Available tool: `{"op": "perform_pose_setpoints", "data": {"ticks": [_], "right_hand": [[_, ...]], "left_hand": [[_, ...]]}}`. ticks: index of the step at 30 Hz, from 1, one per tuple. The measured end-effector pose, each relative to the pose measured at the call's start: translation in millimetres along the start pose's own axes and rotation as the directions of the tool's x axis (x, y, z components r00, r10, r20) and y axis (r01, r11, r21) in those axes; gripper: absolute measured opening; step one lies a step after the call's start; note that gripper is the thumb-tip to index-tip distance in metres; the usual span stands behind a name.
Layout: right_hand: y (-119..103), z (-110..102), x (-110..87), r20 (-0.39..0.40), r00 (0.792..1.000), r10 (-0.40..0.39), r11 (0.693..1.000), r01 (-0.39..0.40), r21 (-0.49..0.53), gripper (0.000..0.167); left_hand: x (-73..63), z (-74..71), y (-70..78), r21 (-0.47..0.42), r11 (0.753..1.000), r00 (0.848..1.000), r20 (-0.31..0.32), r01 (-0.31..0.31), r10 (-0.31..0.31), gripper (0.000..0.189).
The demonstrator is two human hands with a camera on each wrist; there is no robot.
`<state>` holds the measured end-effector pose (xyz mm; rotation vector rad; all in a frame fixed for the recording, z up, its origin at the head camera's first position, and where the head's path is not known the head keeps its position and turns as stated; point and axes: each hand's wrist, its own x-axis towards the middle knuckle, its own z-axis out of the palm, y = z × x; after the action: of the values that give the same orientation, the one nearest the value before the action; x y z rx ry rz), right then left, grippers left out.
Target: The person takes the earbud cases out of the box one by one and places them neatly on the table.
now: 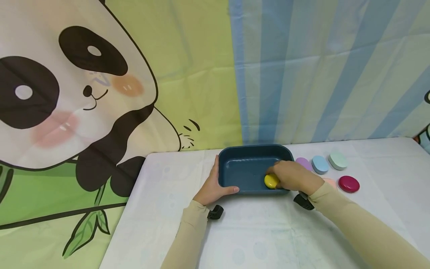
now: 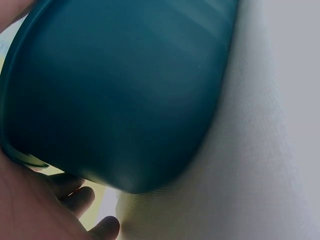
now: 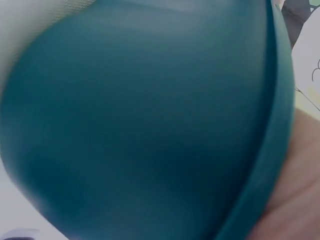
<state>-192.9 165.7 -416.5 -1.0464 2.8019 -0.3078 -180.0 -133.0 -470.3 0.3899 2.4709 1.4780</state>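
Note:
A dark blue rectangular tray (image 1: 246, 170) with rounded corners and raised walls sits at the table's far edge. My left hand (image 1: 215, 188) rests against its left front corner, fingers straight along the left wall and thumb over the front rim. My right hand (image 1: 290, 175) reaches over the right end and pinches a glossy yellow rounded disc (image 1: 271, 181) low inside the tray, near the front right corner. In both wrist views the tray's outer wall (image 2: 120, 90) fills most of the picture, and from the right wrist it hides the disc and my fingertips.
Right of the tray lie similar rounded discs: purple (image 1: 303, 163), light blue (image 1: 320, 164), mint green (image 1: 337, 161), crimson (image 1: 349, 184) and a peach one (image 1: 330, 182) partly behind my right arm. A printed panda cloth (image 1: 201, 74) hangs right behind the white table (image 1: 255, 231).

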Motion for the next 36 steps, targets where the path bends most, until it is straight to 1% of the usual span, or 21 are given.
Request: {"op": "perform_pose_setpoints", "data": {"ticks": [5, 11, 18, 22, 28, 36], "right_hand": [[0, 1, -2.3, -0.040, 0.999, 0.013, 1.000, -0.013, -0.007, 0.041], [-2, -1, -8.4, -0.091, 0.995, 0.047, 0.999, -0.049, -0.018, 0.047], [-3, -8, -20.6, -0.122, 0.986, 0.115, 0.993, -0.118, -0.017, 0.052], [-3, -11, -27.0, -0.133, 0.982, 0.132, 0.991, -0.135, -0.009, 0.053], [-3, -14, -35.9, -0.168, 0.974, 0.149, 0.989, -0.148, 0.018, 0.055], [-2, -16, -50.9, -0.253, 0.959, 0.132, 0.991, -0.129, 0.026, 0.057]], "left_hand": [[-1.4, 0.1, -0.3, -0.008, 1.000, 1.000, 0.005, 0.003, -0.003, 0.131], [-0.5, 0.7, -1.5, -0.010, 1.000, 1.000, 0.000, -0.003, 0.003, 0.131], [0.6, 0.8, -1.7, -0.007, 1.000, 1.000, 0.002, -0.003, 0.003, 0.130], [0.0, 0.3, -0.7, -0.006, 1.000, 1.000, 0.002, 0.007, -0.007, 0.133], [0.1, 0.4, -0.1, -0.002, 1.000, 1.000, -0.004, 0.021, -0.021, 0.132], [1.3, 1.1, 0.6, -0.005, 1.000, 1.000, -0.012, 0.014, -0.015, 0.130]]}}
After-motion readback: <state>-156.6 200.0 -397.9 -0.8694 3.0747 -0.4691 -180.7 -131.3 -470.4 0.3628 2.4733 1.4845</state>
